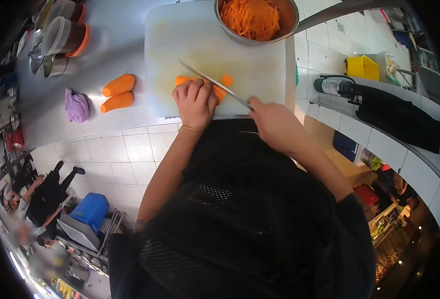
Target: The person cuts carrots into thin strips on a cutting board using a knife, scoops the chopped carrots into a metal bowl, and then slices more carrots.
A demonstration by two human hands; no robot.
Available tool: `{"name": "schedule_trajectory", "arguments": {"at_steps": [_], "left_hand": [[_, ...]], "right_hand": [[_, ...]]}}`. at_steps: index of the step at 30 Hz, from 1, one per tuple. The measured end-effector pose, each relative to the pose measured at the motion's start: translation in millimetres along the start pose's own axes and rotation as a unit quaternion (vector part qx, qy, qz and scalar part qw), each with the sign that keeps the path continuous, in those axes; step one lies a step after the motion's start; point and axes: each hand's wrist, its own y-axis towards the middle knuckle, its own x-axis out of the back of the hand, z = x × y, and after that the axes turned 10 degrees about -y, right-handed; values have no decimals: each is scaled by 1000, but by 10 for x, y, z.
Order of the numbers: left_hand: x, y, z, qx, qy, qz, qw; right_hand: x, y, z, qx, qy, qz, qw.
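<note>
On the white cutting board [170, 40], my left hand [194, 103] presses down on a peeled carrot [181, 79], fingers curled over it. My right hand [276, 123] grips the handle of a kitchen knife [229, 91]. Its blade slants up and left across the carrot, close to my left knuckles. A small cut carrot end [227, 79] lies just beyond the blade. Part of the carrot is hidden under my fingers. At the board's far edge stands a metal bowl [293, 30] full of shredded carrot [250, 19].
Two peeled carrots [118, 85] and a crumpled purple cloth [76, 105] lie on the steel counter [115, 50] to the left. Plastic tubs [55, 37] and metal containers stand farther left. Another person [45, 199] is in the lower left, near a blue bin [90, 212].
</note>
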Motion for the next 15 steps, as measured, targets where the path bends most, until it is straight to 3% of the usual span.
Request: {"name": "schedule_trajectory", "arguments": {"at_steps": [6,11,15], "left_hand": [[-32,-11,19,-6,1,-14,1000],[-41,11,35,-5,1,-6,1000],[-49,-29,26,-6,-2,-6,1000]], "right_hand": [[110,-213,21,-45,-20,92,995],[-665,439,-148,-7,-4,-13,1000],[-718,404,-193,-8,7,-32,999]]}}
